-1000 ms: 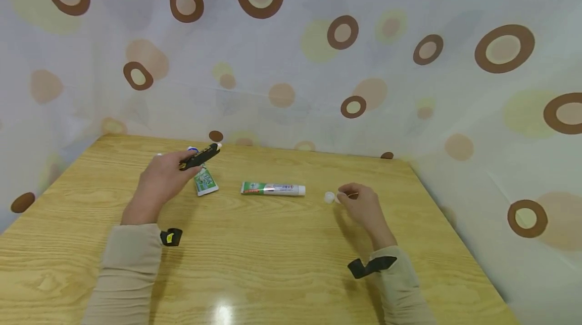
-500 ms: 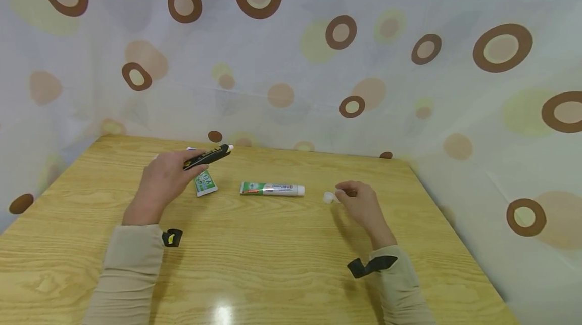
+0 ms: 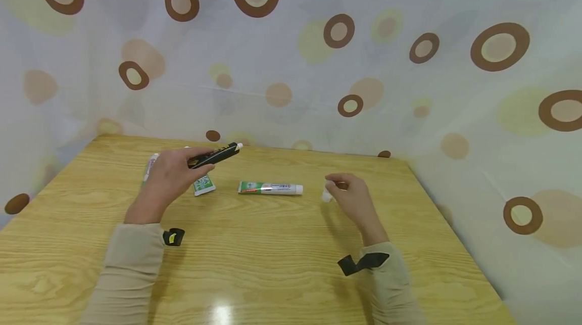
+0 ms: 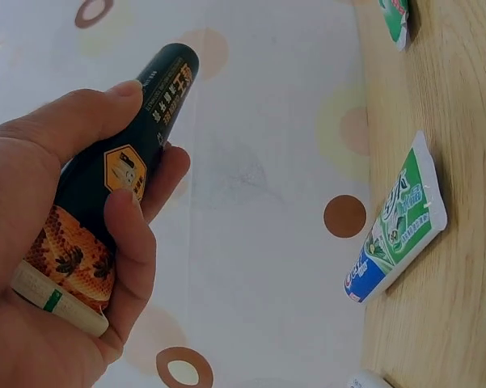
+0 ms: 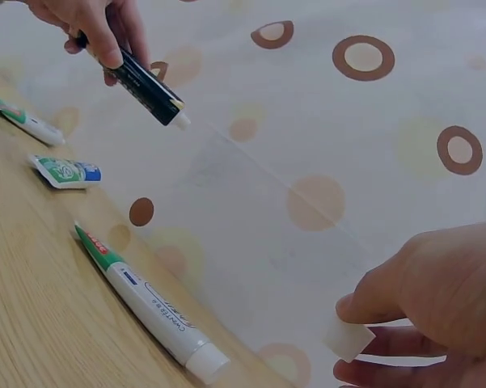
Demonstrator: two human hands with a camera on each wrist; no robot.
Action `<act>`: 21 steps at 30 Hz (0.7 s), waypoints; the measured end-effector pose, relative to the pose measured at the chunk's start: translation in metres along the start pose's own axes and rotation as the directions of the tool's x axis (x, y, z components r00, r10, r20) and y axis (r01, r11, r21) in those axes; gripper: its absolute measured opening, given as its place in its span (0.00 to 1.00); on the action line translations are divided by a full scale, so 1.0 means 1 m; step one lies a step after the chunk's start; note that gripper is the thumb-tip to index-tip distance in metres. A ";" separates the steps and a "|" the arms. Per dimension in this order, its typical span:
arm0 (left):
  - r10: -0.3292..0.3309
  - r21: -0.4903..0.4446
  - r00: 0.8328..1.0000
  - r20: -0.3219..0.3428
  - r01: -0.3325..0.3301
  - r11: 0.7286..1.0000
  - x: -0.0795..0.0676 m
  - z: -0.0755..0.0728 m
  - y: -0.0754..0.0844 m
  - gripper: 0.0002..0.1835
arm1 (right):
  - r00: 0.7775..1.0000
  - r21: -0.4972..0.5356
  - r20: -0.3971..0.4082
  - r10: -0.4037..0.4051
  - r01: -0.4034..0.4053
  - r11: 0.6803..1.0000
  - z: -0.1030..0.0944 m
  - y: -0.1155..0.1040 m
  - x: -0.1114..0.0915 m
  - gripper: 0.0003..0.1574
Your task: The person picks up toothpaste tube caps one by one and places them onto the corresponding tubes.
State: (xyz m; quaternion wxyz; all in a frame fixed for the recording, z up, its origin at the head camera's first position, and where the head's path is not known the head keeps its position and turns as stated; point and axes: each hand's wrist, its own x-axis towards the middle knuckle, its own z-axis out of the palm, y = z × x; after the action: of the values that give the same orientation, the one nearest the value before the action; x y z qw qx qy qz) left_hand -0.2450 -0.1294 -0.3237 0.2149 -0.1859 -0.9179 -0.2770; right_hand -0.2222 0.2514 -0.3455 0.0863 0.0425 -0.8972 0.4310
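Observation:
My left hand (image 3: 167,176) grips a black toothpaste tube (image 3: 220,154) above the table, its bare white nozzle pointing right. Honeycomb and bee artwork shows on that tube in the left wrist view. On the right, my right hand (image 3: 355,199) pinches a small white cap (image 5: 349,338) between thumb and fingers. A white-and-green toothpaste tube (image 3: 271,189) lies capped between the hands. Below the black tube lies a green-and-blue toothpaste tube (image 4: 400,218), partly hidden in the head view. Another white-and-green tube (image 5: 28,123) lies behind my left hand.
The wooden table (image 3: 254,254) meets a hanging white sheet (image 3: 282,52) with brown and beige circles at the back and sides. Black straps (image 3: 364,263) with cameras are worn at the sleeves.
My left hand has moved slightly right, carrying the black tube's nozzle to the right. My right hand has shifted left and slightly up with the white cap. The tubes on the table stay put.

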 end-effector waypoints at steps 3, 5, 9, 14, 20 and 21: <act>0.036 -0.085 0.999 -0.006 -0.036 0.996 0.000 0.003 0.001 0.17 | 1.000 0.013 0.010 0.010 -0.010 1.000 0.002 -0.002 0.002 0.15; 0.047 -0.117 0.999 -0.005 -0.047 0.992 0.001 0.005 0.001 0.17 | 1.000 0.032 0.017 0.026 -0.026 0.999 0.003 -0.005 0.003 0.15; 0.058 -0.151 0.998 0.010 -0.056 0.987 0.002 0.007 0.002 0.18 | 0.998 0.102 0.031 0.047 -0.050 0.993 0.005 -0.009 0.003 0.15; 0.072 -0.177 0.997 0.033 -0.065 0.982 0.002 0.007 0.003 0.18 | 0.996 0.182 0.073 0.047 -0.060 0.982 0.008 -0.013 0.003 0.15; 0.095 -0.181 0.994 0.060 -0.083 0.980 0.001 0.007 0.007 0.18 | 0.995 0.187 0.089 0.046 -0.062 0.980 0.009 -0.011 0.002 0.15; 0.098 -0.185 0.993 0.061 -0.085 0.979 0.001 0.007 0.008 0.18 | 0.995 0.186 0.087 0.044 -0.060 0.981 0.009 -0.010 0.002 0.16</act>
State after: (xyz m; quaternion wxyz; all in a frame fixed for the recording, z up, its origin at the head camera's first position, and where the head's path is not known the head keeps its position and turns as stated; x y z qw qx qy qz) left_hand -0.2441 -0.1193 -0.3249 0.1772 -0.2565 -0.8862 -0.3427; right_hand -0.2234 0.2379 -0.3434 0.0334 0.0448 -0.8561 0.5138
